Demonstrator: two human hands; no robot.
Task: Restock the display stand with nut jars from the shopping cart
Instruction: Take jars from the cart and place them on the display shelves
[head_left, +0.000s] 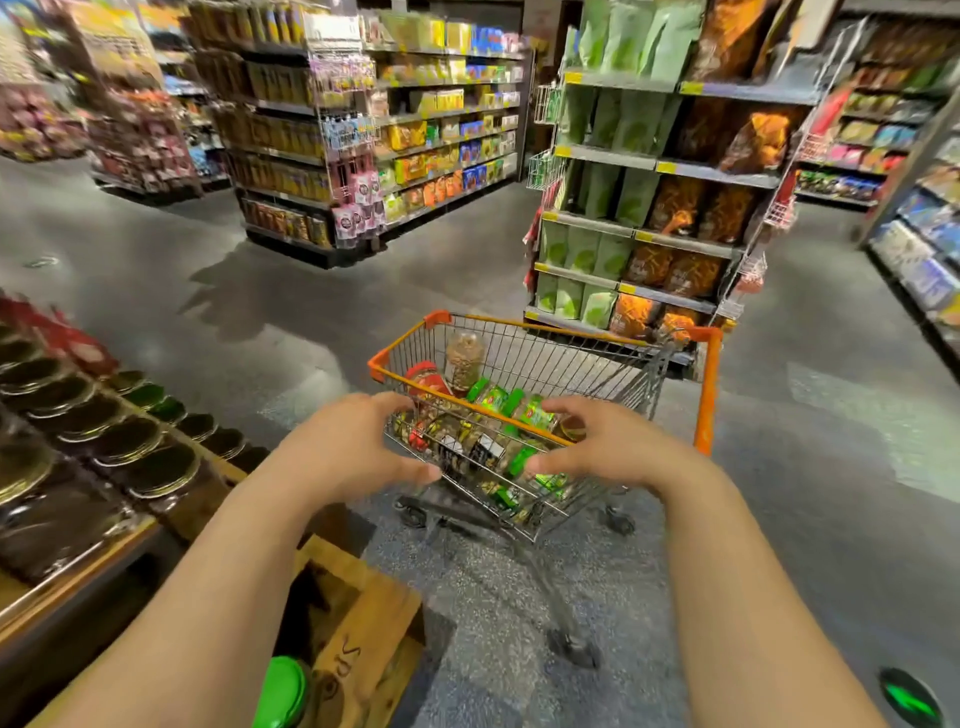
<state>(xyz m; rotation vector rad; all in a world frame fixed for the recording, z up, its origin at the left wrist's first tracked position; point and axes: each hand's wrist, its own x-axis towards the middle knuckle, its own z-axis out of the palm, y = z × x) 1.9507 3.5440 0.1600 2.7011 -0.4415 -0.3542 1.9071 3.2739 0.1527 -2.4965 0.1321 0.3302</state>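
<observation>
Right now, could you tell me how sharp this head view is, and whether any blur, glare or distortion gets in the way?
Head view: wide-angle bending tilts the snack shelves outward; motion blur smears the display stand jars at left, whose lids catch glare; the shopping cart, left hand and right hand are soft but readable.

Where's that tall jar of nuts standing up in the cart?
In the head view, the tall jar stands upright at the far left end of the shopping cart, beside a red-lidded jar, beyond both hands.
</observation>
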